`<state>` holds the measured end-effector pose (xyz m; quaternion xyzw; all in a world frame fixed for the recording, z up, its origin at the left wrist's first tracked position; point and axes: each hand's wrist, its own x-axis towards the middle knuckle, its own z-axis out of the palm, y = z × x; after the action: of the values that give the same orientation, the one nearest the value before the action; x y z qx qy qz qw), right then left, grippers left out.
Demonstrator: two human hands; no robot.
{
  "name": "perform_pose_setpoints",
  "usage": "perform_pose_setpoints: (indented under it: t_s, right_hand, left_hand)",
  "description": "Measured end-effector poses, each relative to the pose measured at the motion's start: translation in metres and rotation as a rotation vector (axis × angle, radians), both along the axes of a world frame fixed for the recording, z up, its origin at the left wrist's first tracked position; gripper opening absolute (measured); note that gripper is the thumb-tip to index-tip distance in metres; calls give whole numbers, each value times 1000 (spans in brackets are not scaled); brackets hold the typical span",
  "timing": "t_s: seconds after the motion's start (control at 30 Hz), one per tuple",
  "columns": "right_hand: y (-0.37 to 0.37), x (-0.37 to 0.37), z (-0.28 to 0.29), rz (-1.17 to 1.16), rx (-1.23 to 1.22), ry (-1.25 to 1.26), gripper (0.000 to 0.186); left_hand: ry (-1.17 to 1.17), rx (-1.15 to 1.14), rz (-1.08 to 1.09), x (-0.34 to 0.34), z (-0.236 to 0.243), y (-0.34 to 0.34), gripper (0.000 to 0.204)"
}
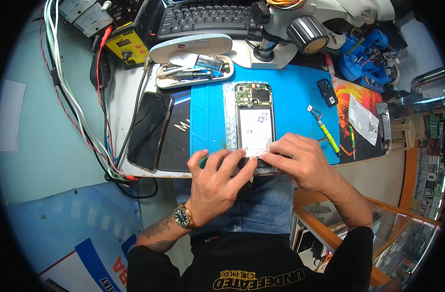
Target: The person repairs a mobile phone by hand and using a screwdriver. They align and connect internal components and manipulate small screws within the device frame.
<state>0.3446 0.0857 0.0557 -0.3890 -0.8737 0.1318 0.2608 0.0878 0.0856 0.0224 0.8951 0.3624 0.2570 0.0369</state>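
Observation:
An opened phone (255,127) lies on the blue repair mat (300,117), its back off. At its far end shows a green circuit board (245,97), and a white battery (254,134) fills the middle. My left hand (217,182) grips the phone's near left end, with thumb and forefinger at the lower edge and the other fingers curled apart. From the right, my right hand (302,160) closes its bent fingers on the near right corner, beside the battery's end. Both thumbs nearly meet there. My fingers hide the phone's near end and anything small between them.
To the left lies a dark phone (150,131). Behind are an open case (195,73) of tools, a keyboard (203,22) and a microscope stand (265,51). Rightward lie yellow-green cutters (327,134), a black phone part (326,92), a clear bag (363,119) and a blue tool holder (351,65).

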Motion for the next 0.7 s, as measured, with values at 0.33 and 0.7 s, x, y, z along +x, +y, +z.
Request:
perform_pose_setpoints:
  t_s: [0.33,0.7]
  right_hand:
    - [-5,2,-8,-116,-34,139,34]
    - [-6,-8,-2,-122,-78,101,31]
  left_hand:
    - [-24,-84,5,2,5,0,36]
    - [-183,-85,58,1,-6,-6,29]
